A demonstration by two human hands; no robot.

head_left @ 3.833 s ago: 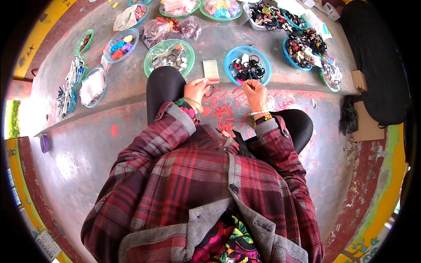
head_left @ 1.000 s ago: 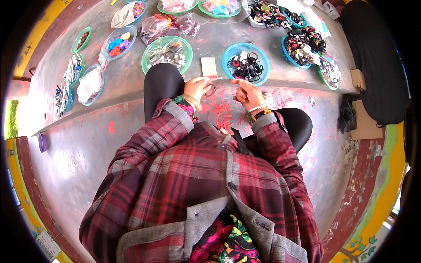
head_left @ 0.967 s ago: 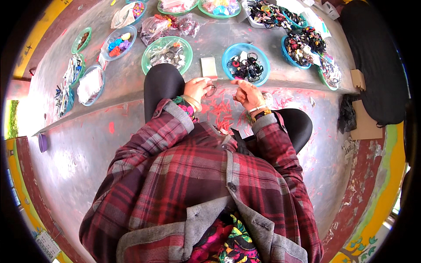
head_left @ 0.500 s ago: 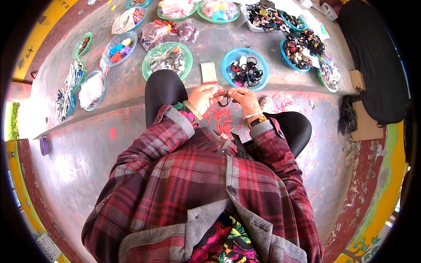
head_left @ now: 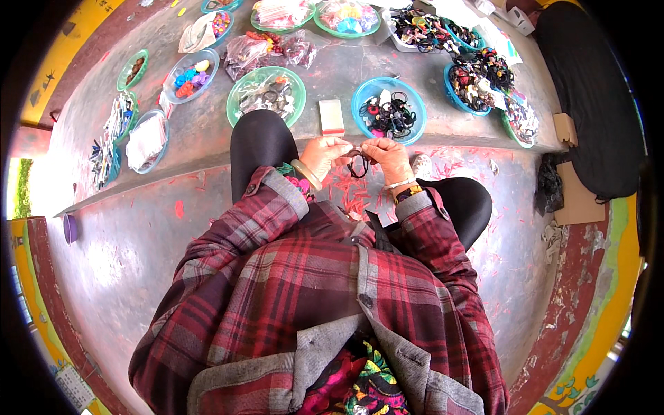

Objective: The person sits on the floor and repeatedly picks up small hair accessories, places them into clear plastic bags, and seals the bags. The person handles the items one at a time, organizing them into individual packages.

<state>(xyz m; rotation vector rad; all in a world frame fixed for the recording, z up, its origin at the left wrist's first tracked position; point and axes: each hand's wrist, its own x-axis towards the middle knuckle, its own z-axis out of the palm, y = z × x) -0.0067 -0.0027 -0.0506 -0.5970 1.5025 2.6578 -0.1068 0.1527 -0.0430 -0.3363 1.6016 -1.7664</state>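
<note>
A thin black hair tie (head_left: 357,166) hangs as a loop between my hands, above the floor strewn with red scraps. My left hand (head_left: 321,156) pinches at its upper left, with thumb and forefinger pressed together. On the other side, the fingertips of my right hand (head_left: 389,159) grip its top. Whether a smaller piece sits between the fingertips is too small to tell. Just beyond my hands are a blue basin (head_left: 360,86) of black hair ties and a small white-and-red box (head_left: 331,116).
On the raised ledge, a green basin (head_left: 302,97) of small wrapped pieces stands beyond my left knee. A clear tub (head_left: 169,90) of coloured pieces is farther left. Black hair ties heap a basin (head_left: 448,86) at right. A purple cup (head_left: 70,229) stands on the floor at far left.
The black hair tie now hangs lower and wider as an open loop. My fingertips have shifted slightly around it, and both hands remain in nearly the same place.
</note>
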